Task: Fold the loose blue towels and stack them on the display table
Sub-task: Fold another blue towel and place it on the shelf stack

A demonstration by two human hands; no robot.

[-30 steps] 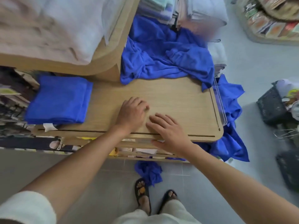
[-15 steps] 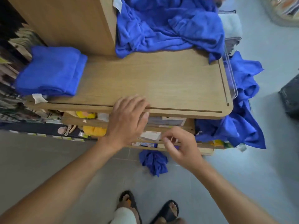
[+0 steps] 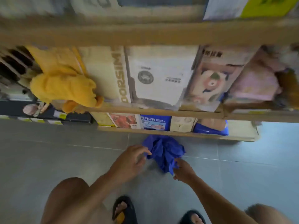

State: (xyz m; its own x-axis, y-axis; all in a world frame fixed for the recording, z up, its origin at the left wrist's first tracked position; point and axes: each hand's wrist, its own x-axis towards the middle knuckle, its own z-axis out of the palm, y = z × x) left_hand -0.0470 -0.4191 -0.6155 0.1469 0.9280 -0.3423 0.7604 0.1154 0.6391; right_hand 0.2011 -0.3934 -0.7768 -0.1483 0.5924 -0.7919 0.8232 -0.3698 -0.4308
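A crumpled blue towel (image 3: 163, 152) lies on the grey floor just in front of the display table's bottom shelf (image 3: 161, 133). My right hand (image 3: 182, 171) pinches the towel's near right edge. My left hand (image 3: 132, 160) is at the towel's left edge, fingers loosely curled and fingertips touching or almost touching the cloth. The table top and the other blue towels are out of view. The frame is blurred by motion.
The shelves hold boxed goods: a white box (image 3: 158, 78), a yellow plush item (image 3: 64, 84) at the left, pink packs (image 3: 255, 84) at the right. My sandalled feet (image 3: 124, 209) and bent knees fill the bottom edge. Grey tiles spread left and right.
I have crouched down: the view dropped from the table top to the lower shelves and floor. Both hands left the table edge and went down to the fallen blue towel.
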